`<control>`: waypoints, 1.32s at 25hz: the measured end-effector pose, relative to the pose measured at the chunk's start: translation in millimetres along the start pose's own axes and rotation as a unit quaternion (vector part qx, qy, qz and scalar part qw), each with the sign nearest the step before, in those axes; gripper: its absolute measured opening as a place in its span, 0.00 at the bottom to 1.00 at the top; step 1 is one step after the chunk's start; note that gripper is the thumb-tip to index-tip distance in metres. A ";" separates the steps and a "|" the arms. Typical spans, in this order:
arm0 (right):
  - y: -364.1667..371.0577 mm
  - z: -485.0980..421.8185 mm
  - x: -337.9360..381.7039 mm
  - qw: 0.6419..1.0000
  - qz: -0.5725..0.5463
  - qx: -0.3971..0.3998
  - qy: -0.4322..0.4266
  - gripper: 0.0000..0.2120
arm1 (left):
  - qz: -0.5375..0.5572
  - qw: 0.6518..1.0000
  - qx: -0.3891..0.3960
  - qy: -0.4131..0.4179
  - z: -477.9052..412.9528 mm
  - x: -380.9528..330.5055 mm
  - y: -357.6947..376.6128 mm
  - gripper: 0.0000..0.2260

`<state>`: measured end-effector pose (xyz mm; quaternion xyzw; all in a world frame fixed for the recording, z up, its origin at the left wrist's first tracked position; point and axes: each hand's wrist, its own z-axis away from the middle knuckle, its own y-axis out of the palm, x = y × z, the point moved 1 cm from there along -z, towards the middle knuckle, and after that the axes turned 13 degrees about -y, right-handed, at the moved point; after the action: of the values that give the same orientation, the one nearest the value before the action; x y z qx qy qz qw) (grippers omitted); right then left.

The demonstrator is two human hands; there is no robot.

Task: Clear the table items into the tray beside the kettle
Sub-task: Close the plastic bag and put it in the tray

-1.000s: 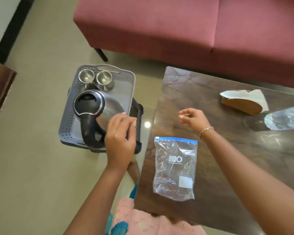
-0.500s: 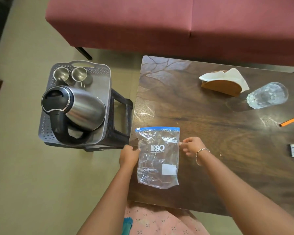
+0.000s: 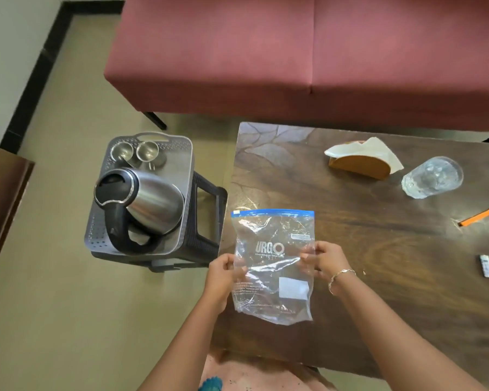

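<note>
Now the left hand [image 3: 222, 275] and right hand [image 3: 326, 261] are pinching the clear bag [image 3: 274, 266] at its 9 and 3 o'clock edges above the table [image 3: 378, 277]. Nothing's cleared: holder [image 3: 362, 165], glass [image 3: 432, 176] and pen [image 3: 482, 215] are waiting; tray [image 3: 188, 176] at 10 o'clock.

Between the fingers [image 3: 308, 256] of both hands lies the bag [image 3: 273, 266] on the table [image 3: 378, 249]. Beyond them and rightward sit napkin holder [image 3: 359, 165] and glass [image 3: 432, 177]; leftward, the kettle [image 3: 141, 204] in its tray [image 3: 185, 165].
</note>
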<state>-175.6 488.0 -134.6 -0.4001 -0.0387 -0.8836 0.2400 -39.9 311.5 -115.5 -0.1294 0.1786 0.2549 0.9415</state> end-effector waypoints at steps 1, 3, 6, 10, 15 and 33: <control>-5.7 5.6 8.8 1.000 -0.012 -0.006 -0.022 0.12 | 0.011 0.999 -0.003 0.032 10.9 -9.0 -0.9 0.06; -14.8 20.2 28.4 0.997 -0.021 -0.022 -0.067 0.12 | 0.041 0.995 -0.007 0.094 33.9 -27.1 -1.0 0.07; -26.7 39.7 56.5 0.991 -0.067 -0.034 -0.114 0.10 | 0.061 0.982 -0.015 0.176 66.1 -48.8 5.1 0.07; -53.3 68.0 103.5 0.969 0.017 -0.100 -0.223 0.16 | 0.019 0.954 -0.044 0.296 110.3 -74.5 13.8 0.05; -63.6 113.2 186.0 0.821 0.137 -0.065 -0.551 0.15 | -0.127 0.899 -0.121 0.402 149.6 -92.3 22.5 0.07; -88.7 121.7 221.1 0.816 0.030 -0.072 -0.572 0.07 | 0.016 0.945 -0.005 0.327 148.9 -48.4 28.4 0.07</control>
<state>-257.0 511.0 119.1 -0.8507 -0.0930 -0.4882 0.1714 -53.6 364.1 34.0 -0.2075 0.4779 0.2148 0.8261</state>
